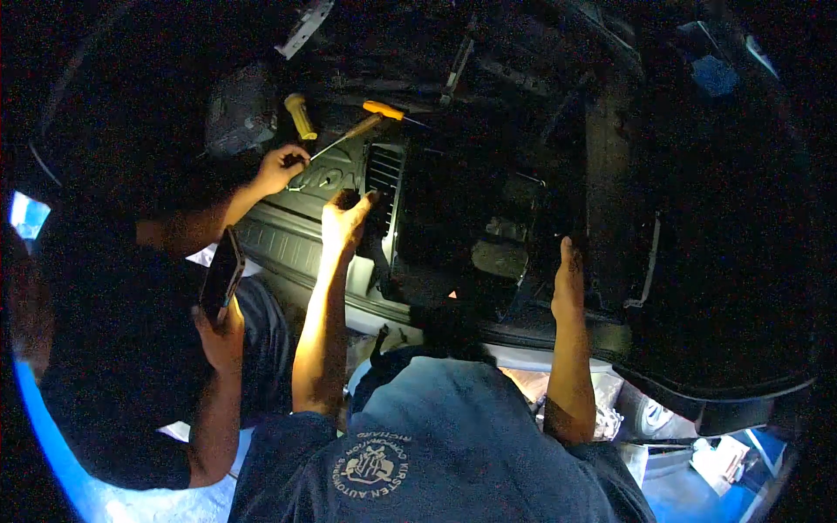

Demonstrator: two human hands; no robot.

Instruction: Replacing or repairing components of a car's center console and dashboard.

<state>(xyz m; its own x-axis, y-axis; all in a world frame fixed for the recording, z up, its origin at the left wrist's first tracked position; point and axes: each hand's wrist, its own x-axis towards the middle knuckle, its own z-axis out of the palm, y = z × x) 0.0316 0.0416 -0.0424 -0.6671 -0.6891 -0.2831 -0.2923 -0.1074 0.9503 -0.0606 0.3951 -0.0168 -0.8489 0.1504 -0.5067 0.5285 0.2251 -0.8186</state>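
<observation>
My left hand (343,225) is brightly lit, its fingers closed at the edge of a black slatted vent piece (384,174). The thumb lies along that edge, and the curled fingers are partly hidden. Well to the right, my right hand (568,283) is held upright with its fingers stretched out, beside dark trim inside a vehicle. Deep shadow hides whatever it touches. Between my hands lies a dark recess with a greyish part (500,259) in it. A screwdriver with an amber handle (363,127) lies beyond my left hand, its shaft pointing toward a co-worker's hand (281,169).
At my left a co-worker holds a phone (223,275) in their other hand. An orange-handled screwdriver (384,110) and a yellow-handled tool (300,117) lie at the back, near a dark boxy object (241,109). A light ribbed sill (279,242) runs along the near edge.
</observation>
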